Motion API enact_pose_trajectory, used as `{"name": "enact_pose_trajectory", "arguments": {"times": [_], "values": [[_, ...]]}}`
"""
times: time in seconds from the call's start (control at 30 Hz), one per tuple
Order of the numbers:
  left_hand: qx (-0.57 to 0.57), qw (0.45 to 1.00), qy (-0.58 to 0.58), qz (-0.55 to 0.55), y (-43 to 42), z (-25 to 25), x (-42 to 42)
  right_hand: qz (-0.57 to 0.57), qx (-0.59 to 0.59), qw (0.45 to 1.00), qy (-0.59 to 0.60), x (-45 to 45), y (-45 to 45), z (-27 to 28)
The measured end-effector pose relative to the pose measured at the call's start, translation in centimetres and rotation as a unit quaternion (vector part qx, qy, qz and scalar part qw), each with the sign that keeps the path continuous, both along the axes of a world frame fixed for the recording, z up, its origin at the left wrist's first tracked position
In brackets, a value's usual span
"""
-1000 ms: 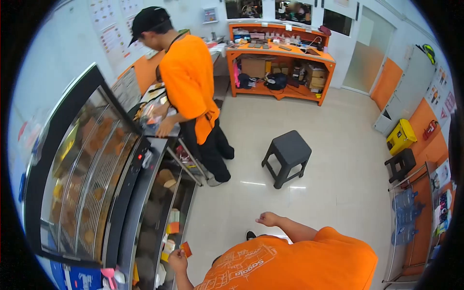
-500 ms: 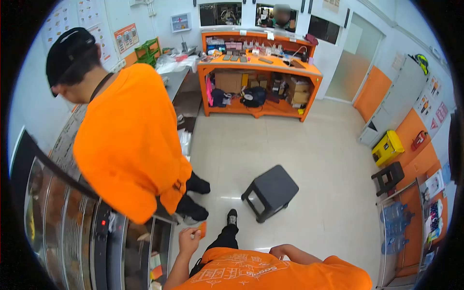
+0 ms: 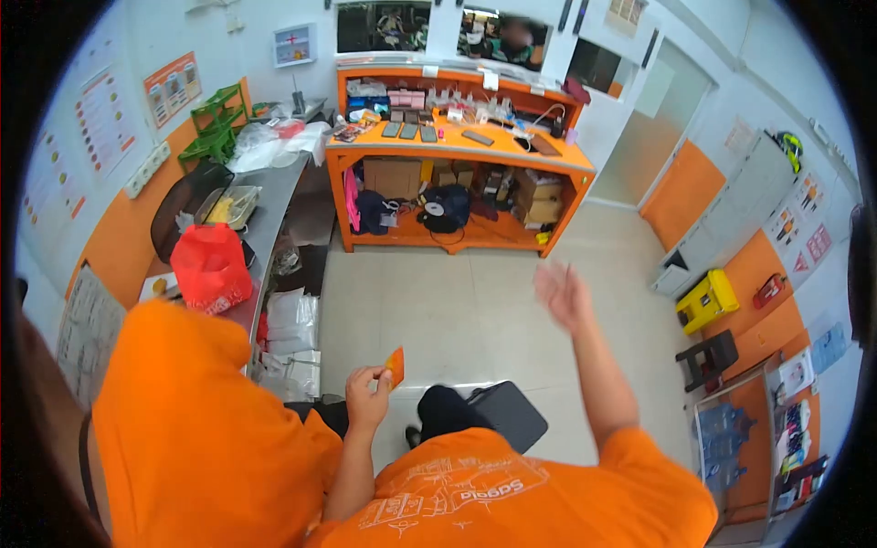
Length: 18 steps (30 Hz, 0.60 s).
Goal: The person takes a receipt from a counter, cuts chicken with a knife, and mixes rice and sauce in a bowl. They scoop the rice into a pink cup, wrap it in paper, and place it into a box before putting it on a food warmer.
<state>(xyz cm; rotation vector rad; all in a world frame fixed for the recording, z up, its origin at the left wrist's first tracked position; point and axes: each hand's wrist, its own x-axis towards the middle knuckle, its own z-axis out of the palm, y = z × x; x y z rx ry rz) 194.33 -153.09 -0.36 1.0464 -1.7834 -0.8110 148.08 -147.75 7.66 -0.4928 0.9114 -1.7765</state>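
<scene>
My left hand (image 3: 367, 398) pinches a small flat orange packet (image 3: 396, 367) by its lower left edge, low in the middle of the view. What is printed on the packet is too small to read. Raised over the floor on the right, my right hand (image 3: 565, 296) has its fingers stretched out and slightly smeared by motion, with nothing visible in it. Under me, partly covered by my knee and shirt, is a dark grey stool (image 3: 510, 416).
A co-worker in an orange shirt (image 3: 201, 429) stands close on my left beside a metal counter (image 3: 274, 196) bearing a red bag (image 3: 210, 268). Ahead is an orange workbench (image 3: 365, 151) with phones on it. Along the right wall are a yellow bin (image 3: 708, 301) and another stool (image 3: 708, 359).
My right hand has swung up and forward from beside my body. My left hand has risen with the orange packet. The view has moved forward, past the stool and closer to the workbench.
</scene>
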Motion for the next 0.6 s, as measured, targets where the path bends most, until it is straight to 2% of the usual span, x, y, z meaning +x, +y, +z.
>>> {"name": "enact_pose_trajectory", "arguments": {"times": [0.03, 0.1, 0.17, 0.37, 0.43, 0.5, 0.6], "values": [[-0.005, 1.000, 0.007, 0.022, -1.7, 0.1, -0.2, 0.011, -0.057, 0.995, -0.084, -2.8, -5.0, 1.9], [-0.002, 0.997, 0.018, 0.074, -5.0, -0.4, -0.5, -0.042, -0.057, 0.997, 0.019, -5.9, -14.2, 7.1], [-0.003, 0.994, 0.014, 0.112, -8.2, -1.9, -1.0, -0.065, -0.095, 0.992, -0.043, -11.0, -24.4, 9.4], [0.026, 0.961, -0.013, 0.274, -21.9, -10.0, -5.5, -0.041, -0.158, 0.986, -0.032, -24.4, -51.0, 13.6], [0.055, 0.958, -0.014, 0.280, -26.0, -10.4, -7.9, -0.036, -0.143, 0.989, -0.029, -28.4, -57.3, 14.2], [0.135, 0.937, -0.003, 0.322, -30.2, -10.3, -10.3, -0.038, -0.131, 0.991, -0.012, -33.1, -63.2, 15.1], [0.131, 0.929, -0.013, 0.345, -36.6, -10.5, -12.6, -0.048, -0.104, 0.993, 0.020, -39.8, -70.8, 15.6]]}}
